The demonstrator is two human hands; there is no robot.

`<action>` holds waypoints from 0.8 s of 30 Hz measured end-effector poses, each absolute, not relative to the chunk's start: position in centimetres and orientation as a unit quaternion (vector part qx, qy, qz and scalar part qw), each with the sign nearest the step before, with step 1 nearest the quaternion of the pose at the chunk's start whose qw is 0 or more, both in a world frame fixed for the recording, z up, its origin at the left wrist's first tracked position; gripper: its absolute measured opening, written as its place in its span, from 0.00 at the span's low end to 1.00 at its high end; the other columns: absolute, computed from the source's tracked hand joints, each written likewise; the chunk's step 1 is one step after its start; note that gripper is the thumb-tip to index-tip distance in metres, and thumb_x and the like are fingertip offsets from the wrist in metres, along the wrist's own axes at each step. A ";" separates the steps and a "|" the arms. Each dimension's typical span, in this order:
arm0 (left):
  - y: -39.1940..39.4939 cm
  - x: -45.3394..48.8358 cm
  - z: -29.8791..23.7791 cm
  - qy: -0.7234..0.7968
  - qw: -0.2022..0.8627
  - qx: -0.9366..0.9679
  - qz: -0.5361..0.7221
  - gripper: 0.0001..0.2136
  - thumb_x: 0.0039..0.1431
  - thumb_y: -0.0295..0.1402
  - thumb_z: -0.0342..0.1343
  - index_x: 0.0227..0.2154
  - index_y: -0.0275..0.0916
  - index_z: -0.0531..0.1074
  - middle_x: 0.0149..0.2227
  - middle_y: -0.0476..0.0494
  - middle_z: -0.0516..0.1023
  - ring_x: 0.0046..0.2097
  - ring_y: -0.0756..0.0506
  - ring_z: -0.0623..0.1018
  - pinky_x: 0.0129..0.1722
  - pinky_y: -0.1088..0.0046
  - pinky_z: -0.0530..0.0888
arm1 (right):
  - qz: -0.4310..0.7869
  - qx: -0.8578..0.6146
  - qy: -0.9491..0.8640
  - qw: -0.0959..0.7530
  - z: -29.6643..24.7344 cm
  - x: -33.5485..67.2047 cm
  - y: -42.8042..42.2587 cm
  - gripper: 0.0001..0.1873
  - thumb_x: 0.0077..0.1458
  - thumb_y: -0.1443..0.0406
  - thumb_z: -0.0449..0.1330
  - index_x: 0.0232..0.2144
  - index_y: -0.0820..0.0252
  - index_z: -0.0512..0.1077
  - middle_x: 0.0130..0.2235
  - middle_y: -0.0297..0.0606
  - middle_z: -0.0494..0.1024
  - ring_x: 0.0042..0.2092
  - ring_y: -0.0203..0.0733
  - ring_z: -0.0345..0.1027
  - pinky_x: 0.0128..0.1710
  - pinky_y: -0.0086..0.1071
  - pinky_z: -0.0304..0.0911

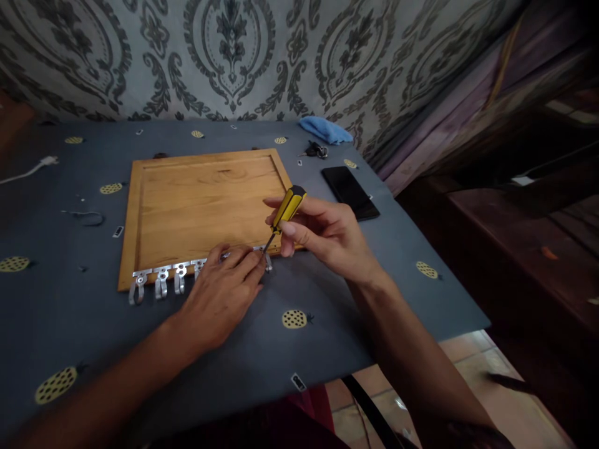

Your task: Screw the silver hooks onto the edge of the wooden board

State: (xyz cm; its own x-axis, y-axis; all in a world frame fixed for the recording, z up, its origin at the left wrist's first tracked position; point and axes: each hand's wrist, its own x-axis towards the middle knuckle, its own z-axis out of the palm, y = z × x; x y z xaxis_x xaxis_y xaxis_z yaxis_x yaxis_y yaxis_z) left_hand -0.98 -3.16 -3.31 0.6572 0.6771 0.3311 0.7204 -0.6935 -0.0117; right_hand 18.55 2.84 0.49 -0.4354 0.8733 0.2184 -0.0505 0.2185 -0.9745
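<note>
A yellow and black screwdriver (289, 209) is pinched between the thumb and fingers of my right hand (322, 240). It is tilted, with its shaft pointing down to the right part of a metal hook rail (181, 268). My left hand (224, 293) lies over the middle of this rail, fingers curved on it and holding it against the board; its thumb is hidden. The rail runs along the near edge of a framed wooden board (206, 206), and several silver hooks hang over that edge. Whether the screwdriver tip sits in a screw is too small to tell.
A black phone (350, 192), keys (315, 149) and a blue cloth (326, 130) lie at the table's right back. On the left are a white cable (32, 168) and a small dark strip (87, 217). A patterned wall covering (231, 56) rises behind the table (341, 318).
</note>
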 end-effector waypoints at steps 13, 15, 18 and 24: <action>-3.2 -0.9 -3.4 -0.388 0.082 -0.905 -0.155 0.12 0.70 0.28 0.52 0.52 0.33 0.74 0.49 0.38 0.82 0.51 0.39 0.79 0.53 0.55 0.72 | 0.549 -0.299 -0.664 0.411 0.5 18.8 3.0 0.20 0.58 0.56 0.69 0.48 0.61 0.77 0.31 0.31 0.77 0.28 0.31 0.71 0.31 0.28 0.73; -3.2 -0.9 -3.4 -0.387 0.081 -0.905 -0.155 0.12 0.70 0.28 0.52 0.52 0.33 0.74 0.49 0.38 0.82 0.51 0.38 0.79 0.53 0.54 0.72 | 0.547 -0.306 -0.662 0.411 0.5 18.8 3.0 0.19 0.59 0.56 0.69 0.47 0.61 0.78 0.30 0.31 0.77 0.27 0.31 0.71 0.30 0.29 0.72; -3.2 -0.9 -3.4 -0.385 0.084 -0.905 -0.162 0.12 0.70 0.27 0.52 0.51 0.32 0.74 0.49 0.38 0.82 0.50 0.39 0.79 0.52 0.54 0.72 | 0.522 -0.330 -0.643 0.454 0.0 18.1 2.9 0.17 0.51 0.54 0.74 0.35 0.60 0.78 0.29 0.29 0.76 0.22 0.29 0.66 0.22 0.26 0.68; -3.2 -0.9 -3.5 -0.385 0.085 -0.905 -0.161 0.11 0.70 0.27 0.52 0.51 0.32 0.74 0.49 0.39 0.82 0.51 0.39 0.79 0.53 0.54 0.72 | 0.492 -0.352 -0.617 0.503 -1.0 16.7 2.9 0.22 0.46 0.53 0.76 0.26 0.55 0.67 0.24 0.24 0.69 0.21 0.29 0.63 0.18 0.24 0.63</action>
